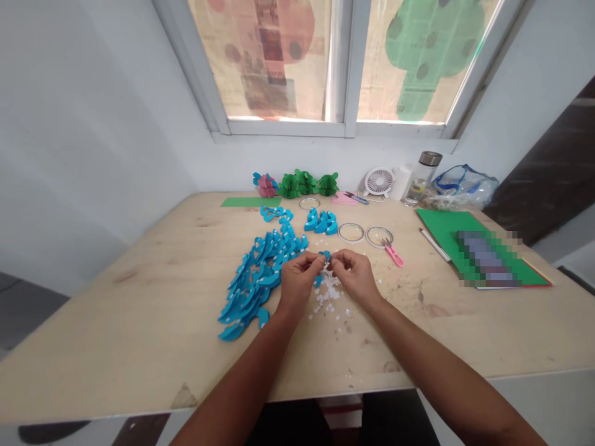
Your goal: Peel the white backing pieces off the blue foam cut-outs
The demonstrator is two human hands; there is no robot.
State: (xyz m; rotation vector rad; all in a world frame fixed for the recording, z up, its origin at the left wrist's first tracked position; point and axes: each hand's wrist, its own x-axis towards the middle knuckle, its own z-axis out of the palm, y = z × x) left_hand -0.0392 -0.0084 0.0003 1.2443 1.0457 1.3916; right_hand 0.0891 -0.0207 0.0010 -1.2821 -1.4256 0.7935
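Note:
Between the fingertips of both hands is a small blue paper piece (325, 254), partly covered by the fingers. My left hand (300, 272) pinches its left side, and my right hand (356, 272) pinches its right side. Beneath them lies a scatter of small white paper bits (329, 294). Left of my left hand spreads a large heap of curved blue paper pieces (253, 275) with white tabs on them. Beyond my hands sits a smaller blue group (320, 222), and another blue paper piece (276, 214) lies further left.
Two tape rolls (351, 232) and pink thread snips (393, 253) lie right of centre. Folded green paper shapes (304, 183), a small fan (379, 182) and a bottle (422, 178) line the wall. Green sheets (449, 226) and a pen (434, 244) rest at the right.

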